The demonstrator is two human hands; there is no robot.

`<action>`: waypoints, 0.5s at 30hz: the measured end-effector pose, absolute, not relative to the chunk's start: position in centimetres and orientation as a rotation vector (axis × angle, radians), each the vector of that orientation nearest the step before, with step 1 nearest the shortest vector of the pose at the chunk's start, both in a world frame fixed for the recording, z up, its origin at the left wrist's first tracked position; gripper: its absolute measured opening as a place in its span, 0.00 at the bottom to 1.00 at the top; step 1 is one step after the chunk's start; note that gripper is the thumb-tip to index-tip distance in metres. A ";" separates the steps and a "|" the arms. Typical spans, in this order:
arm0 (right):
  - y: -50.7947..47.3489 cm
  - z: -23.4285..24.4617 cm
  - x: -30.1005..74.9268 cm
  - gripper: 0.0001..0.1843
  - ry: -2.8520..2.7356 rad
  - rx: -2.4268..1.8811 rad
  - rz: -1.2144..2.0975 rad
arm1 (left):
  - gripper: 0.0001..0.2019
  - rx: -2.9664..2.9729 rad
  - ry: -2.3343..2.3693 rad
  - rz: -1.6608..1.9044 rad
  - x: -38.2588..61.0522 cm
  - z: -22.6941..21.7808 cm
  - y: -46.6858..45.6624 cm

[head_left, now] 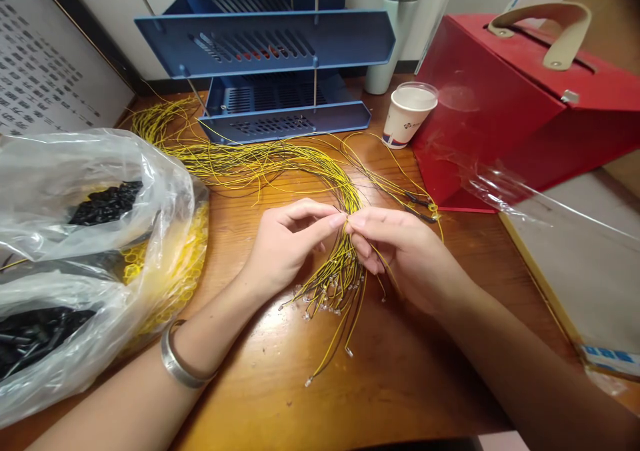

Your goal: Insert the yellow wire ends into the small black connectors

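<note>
A long bundle of thin yellow and black wires (260, 161) curves across the wooden desk and ends in small clear tips (327, 297) near me. My left hand (287, 241) pinches the bundle between thumb and forefinger at its bend. My right hand (400, 254) meets it fingertip to fingertip and is closed on the same wires, with a few strands running under its fingers. A metal bangle (175, 361) sits on my left wrist. One loose yellow wire (333, 354) trails toward the desk's near edge.
Clear plastic bags (75, 251) with black parts and yellow rings lie at the left. A blue stacked letter tray (270, 44) stands at the back. A paper cup (407, 114) and a red box with a tan handle (515, 104) are at the right, over a board (585, 264).
</note>
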State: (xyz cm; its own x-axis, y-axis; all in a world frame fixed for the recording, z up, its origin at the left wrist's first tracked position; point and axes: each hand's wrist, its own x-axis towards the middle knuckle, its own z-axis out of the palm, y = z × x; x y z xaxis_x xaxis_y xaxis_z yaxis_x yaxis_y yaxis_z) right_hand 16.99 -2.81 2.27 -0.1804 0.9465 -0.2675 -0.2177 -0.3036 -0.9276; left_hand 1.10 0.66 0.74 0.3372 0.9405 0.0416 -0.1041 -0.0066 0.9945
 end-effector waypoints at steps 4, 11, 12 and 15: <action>-3.1 2.2 16.5 0.10 -1.143 -1.306 1.333 | 0.08 1.291 0.951 1.034 1.2 0.8 0.6; -3.7 1.8 16.2 0.08 -1.391 -1.446 0.986 | 0.08 1.276 0.986 1.024 1.1 0.6 0.6; -3.7 1.8 16.2 0.08 -1.398 -1.452 0.976 | 0.08 1.274 0.983 1.021 1.1 0.6 0.6; -3.6 2.0 16.3 0.09 -1.347 -1.432 1.058 | 0.08 1.243 0.975 1.024 1.1 0.6 0.6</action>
